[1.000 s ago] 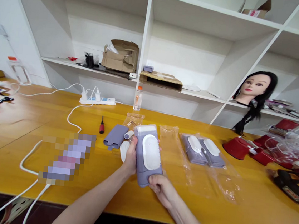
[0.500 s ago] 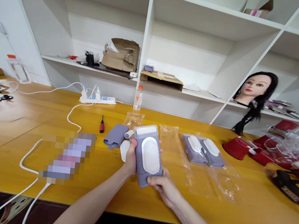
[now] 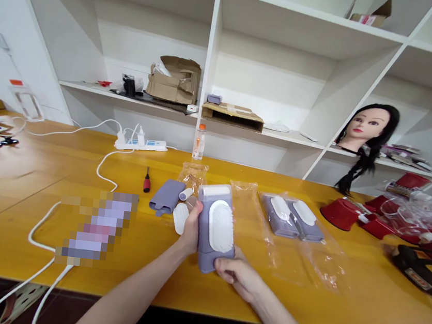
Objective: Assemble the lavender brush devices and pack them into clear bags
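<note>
Both hands hold a purple device (image 3: 205, 228) with a white oval bristled pad on its face and a white strip at its top, tilted slightly over the table. My left hand (image 3: 192, 227) is wrapped round its left side, thumb on the edge. The thumb of my right hand (image 3: 237, 271) presses the lower right corner, its fingers partly hidden behind. Just left lie a flat purple shell (image 3: 167, 196), a white oval piece (image 3: 180, 218) and a small white cylinder (image 3: 186, 194). To the right, two similar purple devices (image 3: 281, 221) sit in clear plastic.
A red screwdriver (image 3: 147, 180), a power strip (image 3: 142, 145) and a bottle (image 3: 199, 142) stand or lie behind. White cables run along the left, by a pixelated object (image 3: 101, 227). Red parts (image 3: 338, 213) and a black tool (image 3: 418, 271) are at right. Shelves (image 3: 277, 133) rise behind.
The held device has turned slightly more upright and its top has shifted a little right. Both hands keep hold of it.
</note>
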{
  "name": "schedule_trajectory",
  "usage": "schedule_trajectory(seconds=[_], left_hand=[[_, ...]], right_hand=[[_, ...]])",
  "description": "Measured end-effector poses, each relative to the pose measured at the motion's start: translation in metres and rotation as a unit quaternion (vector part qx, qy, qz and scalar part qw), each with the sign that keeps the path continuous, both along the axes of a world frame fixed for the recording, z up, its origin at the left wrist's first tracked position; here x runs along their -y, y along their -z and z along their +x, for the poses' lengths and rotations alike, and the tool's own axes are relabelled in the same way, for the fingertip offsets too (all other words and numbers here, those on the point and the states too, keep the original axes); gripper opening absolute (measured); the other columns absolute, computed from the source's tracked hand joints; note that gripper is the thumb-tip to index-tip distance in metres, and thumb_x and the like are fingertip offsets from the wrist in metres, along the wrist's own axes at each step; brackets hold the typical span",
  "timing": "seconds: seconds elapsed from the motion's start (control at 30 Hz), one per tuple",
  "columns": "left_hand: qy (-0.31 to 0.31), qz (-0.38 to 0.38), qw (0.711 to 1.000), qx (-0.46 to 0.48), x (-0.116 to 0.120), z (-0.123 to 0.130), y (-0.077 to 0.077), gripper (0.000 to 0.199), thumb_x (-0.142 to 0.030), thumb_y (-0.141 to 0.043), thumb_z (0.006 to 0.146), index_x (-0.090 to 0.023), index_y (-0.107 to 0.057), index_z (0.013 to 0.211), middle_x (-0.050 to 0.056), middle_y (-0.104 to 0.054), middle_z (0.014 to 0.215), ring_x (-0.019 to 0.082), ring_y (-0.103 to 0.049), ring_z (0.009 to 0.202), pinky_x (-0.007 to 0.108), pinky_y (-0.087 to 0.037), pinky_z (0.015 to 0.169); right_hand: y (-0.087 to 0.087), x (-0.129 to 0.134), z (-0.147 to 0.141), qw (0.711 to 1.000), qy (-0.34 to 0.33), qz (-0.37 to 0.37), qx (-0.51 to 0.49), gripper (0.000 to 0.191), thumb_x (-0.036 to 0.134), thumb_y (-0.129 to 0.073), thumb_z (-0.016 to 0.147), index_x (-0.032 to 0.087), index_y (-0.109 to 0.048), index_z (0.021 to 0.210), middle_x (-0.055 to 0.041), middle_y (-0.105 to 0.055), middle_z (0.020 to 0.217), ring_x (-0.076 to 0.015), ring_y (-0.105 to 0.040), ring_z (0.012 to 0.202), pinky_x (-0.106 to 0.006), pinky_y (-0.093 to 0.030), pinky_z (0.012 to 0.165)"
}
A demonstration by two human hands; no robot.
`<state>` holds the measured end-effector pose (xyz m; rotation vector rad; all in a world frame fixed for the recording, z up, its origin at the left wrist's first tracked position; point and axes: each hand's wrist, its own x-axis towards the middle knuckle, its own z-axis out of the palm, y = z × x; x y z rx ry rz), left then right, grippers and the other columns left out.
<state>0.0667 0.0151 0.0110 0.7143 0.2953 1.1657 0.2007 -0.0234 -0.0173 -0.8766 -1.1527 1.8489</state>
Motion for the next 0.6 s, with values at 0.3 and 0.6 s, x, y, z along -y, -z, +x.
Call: schedule_trajectory(seconds=[0.3, 0.6], left_hand=[[0.008, -0.026, 0.999, 0.028, -0.001, 0.001, 0.003, 0.066, -0.067, -0.041, 0.072, -0.012, -0.066, 0.098, 0.013, -0.07, 0.086, 0.031, -0.065, 0.085, 0.038, -0.051, 0.069], [0.039, -0.034, 0.999, 0.009, -0.002, -0.009, -0.002, 0.063, -0.062, -0.046, 0.074, -0.01, -0.064, 0.104, 0.015, -0.07, 0.086, 0.032, -0.066, 0.085, 0.039, -0.051, 0.071]], right_hand=[[-0.005, 0.004, 0.003, 1.0, -0.024, 0.005, 0.005, 0.045, 0.039, -0.083, 0.046, 0.013, -0.056, 0.07, 0.0059, -0.048, 0.05, -0.0015, -0.029, 0.038, -0.019, -0.013, 0.035], [-0.03, -0.01, 0.041, 0.977, -0.154, 0.081, 0.125, 0.073, 0.044, -0.079, 0.054, 0.017, -0.05, 0.115, -0.0049, -0.062, 0.087, -0.0135, -0.06, 0.059, -0.025, -0.04, 0.056]])
